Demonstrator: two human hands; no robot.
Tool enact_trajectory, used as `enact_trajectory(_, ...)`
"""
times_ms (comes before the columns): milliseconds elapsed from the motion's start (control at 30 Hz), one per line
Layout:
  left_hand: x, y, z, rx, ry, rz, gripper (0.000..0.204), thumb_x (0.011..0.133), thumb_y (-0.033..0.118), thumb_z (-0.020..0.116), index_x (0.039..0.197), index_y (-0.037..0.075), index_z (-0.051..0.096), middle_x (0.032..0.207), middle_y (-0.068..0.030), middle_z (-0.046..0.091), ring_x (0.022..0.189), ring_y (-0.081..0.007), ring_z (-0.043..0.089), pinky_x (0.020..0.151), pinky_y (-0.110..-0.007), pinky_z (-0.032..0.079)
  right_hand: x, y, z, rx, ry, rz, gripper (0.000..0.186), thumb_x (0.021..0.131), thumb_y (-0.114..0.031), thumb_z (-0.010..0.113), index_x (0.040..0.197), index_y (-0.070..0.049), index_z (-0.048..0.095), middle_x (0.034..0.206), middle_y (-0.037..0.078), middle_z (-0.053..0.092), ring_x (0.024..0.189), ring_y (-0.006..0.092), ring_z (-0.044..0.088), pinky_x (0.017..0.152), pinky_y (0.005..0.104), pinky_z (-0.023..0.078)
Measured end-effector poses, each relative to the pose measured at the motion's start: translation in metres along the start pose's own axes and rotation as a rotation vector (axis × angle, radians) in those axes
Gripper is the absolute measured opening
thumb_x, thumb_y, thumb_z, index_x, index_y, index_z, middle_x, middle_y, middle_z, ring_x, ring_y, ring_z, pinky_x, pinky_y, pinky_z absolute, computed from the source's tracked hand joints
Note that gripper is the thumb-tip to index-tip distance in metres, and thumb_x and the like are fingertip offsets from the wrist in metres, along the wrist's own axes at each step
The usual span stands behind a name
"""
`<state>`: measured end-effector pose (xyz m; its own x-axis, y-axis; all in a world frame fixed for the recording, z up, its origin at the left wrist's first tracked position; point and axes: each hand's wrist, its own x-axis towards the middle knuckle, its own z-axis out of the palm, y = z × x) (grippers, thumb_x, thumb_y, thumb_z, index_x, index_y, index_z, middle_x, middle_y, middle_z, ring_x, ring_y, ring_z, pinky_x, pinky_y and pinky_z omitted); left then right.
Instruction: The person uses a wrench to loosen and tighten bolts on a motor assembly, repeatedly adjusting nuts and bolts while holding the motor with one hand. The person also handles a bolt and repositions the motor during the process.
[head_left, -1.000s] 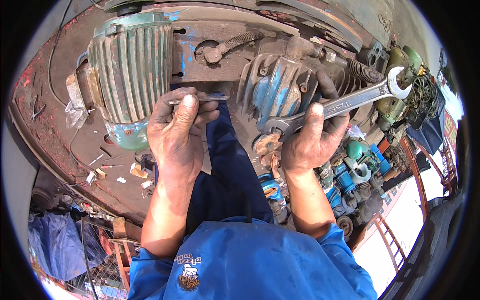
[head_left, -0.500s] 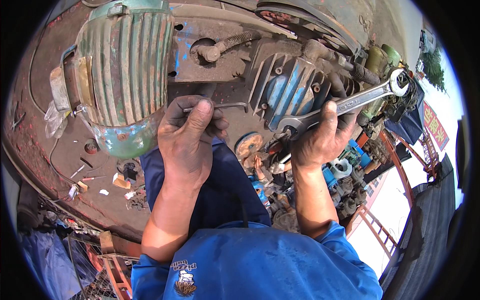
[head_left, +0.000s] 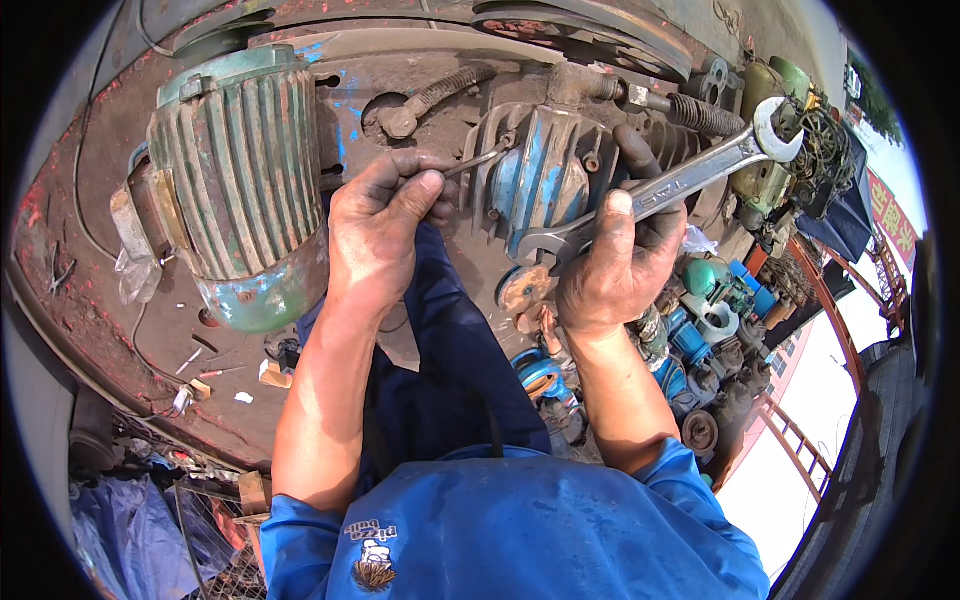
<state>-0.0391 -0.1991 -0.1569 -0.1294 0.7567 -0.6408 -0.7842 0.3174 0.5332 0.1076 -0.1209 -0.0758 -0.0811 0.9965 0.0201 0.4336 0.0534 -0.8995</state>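
Far off at the right rim, a red sign (head_left: pixel 888 215) with yellow marks is hanging along a wall, long and narrow, bent by the lens. Lower down, on the person's blue shirt (head_left: pixel 520 530), a small dark printed emblem (head_left: pixel 372 560) is sitting near the left chest.

Nearer the middle, the left hand (head_left: pixel 385 225) is reaching forward over the rusty machine deck (head_left: pixel 90 300), palm down, wrist straight, with the forearm coming up from the lower edge. Its fingers are clenching around a thin metal tool (head_left: pixel 478 160), thumb pressing along the top; the tool's tip is touching the top of the blue finned housing (head_left: pixel 545 180). Just to the left of that hand, a green ribbed motor (head_left: pixel 235 175) is lying on the deck.

The right hand (head_left: pixel 610 275) is resting against the right flank of the blue finned housing, fingers curling around the shank of a large open-ended spanner (head_left: pixel 670 185), thumb lying flat along it. The spanner is slanting up to the right, its far jaw showing free near a black ribbed hose (head_left: pixel 700 115), its near end lying against the housing just beside the thumb. Both hands are grimy with dark grease. Below the right hand, a heap of blue and green valves and fittings (head_left: pixel 700 320) is lying well beneath the work.
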Motion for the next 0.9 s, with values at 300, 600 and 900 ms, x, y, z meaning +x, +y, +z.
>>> enact_trajectory(300,0.011,0.017,0.002,0.269,0.049,0.008,0.014,0.098,0.004,0.065,0.11,-0.003,0.068,0.09,-0.0056,0.069,0.079,-0.0109,0.063,0.076,-0.026,0.054,0.001,0.004,-0.003,0.013,-0.026,-0.041,0.041,0.101,-0.015,0.058,0.132,0.009,0.047,0.136,0.024,0.058,0.124,0.0271,0.058,0.111,0.0414,0.044)
enact_trajectory(600,0.029,0.042,-0.004,0.622,-0.115,0.16,0.011,0.095,0.008,0.069,0.103,0.001,0.071,0.086,-0.0024,0.068,0.076,-0.0089,0.057,0.072,-0.027,0.048,-0.011,-0.015,-0.029,-0.093,-0.092,-0.083,0.031,0.102,-0.019,0.06,0.123,0.002,0.049,0.137,0.024,0.056,0.118,0.0244,0.06,0.109,0.0411,0.045)
enact_trajectory(900,0.016,0.022,-0.004,0.437,-0.063,-0.026,0.014,0.097,0.014,0.07,0.104,0.002,0.068,0.079,-0.0016,0.067,0.063,-0.0067,0.054,0.056,-0.023,0.044,-0.086,-0.051,-0.049,-0.184,-0.577,0.498,0.026,0.103,-0.008,0.058,0.124,0.004,0.048,0.083,0.008,0.068,0.061,0.0123,0.063,0.055,0.0257,0.051)
